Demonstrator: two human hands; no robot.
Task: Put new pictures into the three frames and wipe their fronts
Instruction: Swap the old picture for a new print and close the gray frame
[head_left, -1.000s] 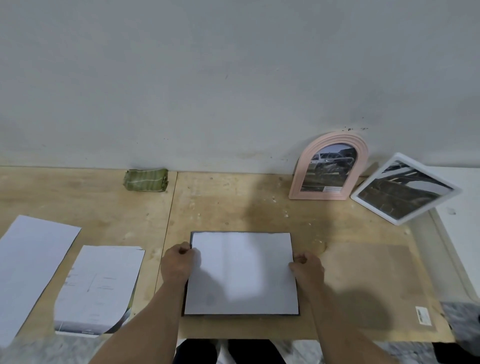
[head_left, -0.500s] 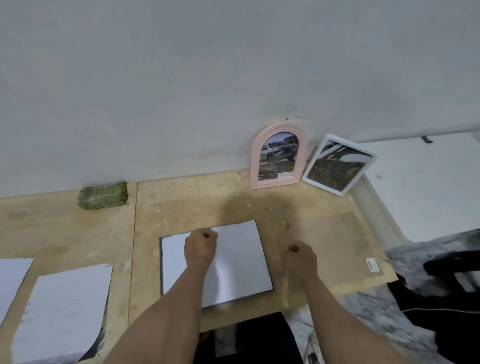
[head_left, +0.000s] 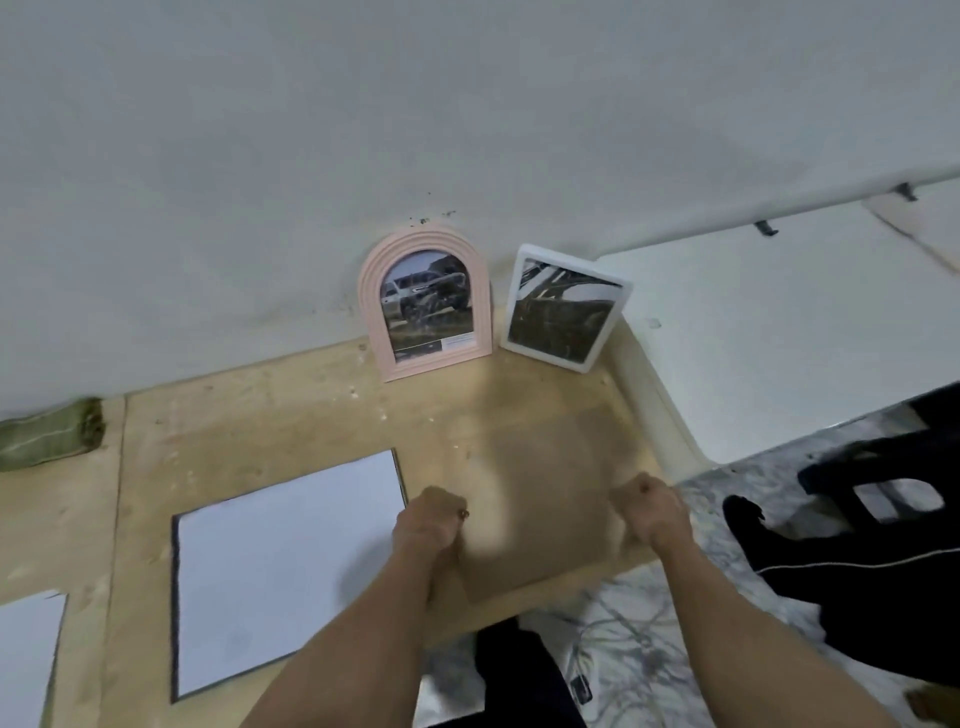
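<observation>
Both hands gripped a flat brown backing board (head_left: 545, 499) on the plywood tabletop (head_left: 291, 410): left hand (head_left: 428, 522) fisted at its left edge, right hand (head_left: 649, 509) prob. likewise. White sheet on dark rectangular frame (head_left: 283, 569) lay beside; arched pink frame (head_left: 423, 304) & white frame (head_left: 566, 306) leaned against the wall.

On the surface (head_left: 291, 410), a sheet of paper (head_left: 280, 566) lies flat over a dark frame at about 8 o'clock from the middle of the view. A board (head_left: 550, 493) lies flat just beside it at 3 o'clock. The left hand (head_left: 428, 525) is at the board's left edge and the right hand (head_left: 652, 512) at its right edge. At 12 o'clock from the board, the arched frame (head_left: 426, 304) stands leaning against the wall (head_left: 467, 104). The square frame (head_left: 563, 309) leans just beside it at 3 o'clock. A folded cloth (head_left: 49, 434) lies by the wall at 9 o'clock. Another sheet (head_left: 26, 660) lies at 8 o'clock, at the view's edge.
</observation>
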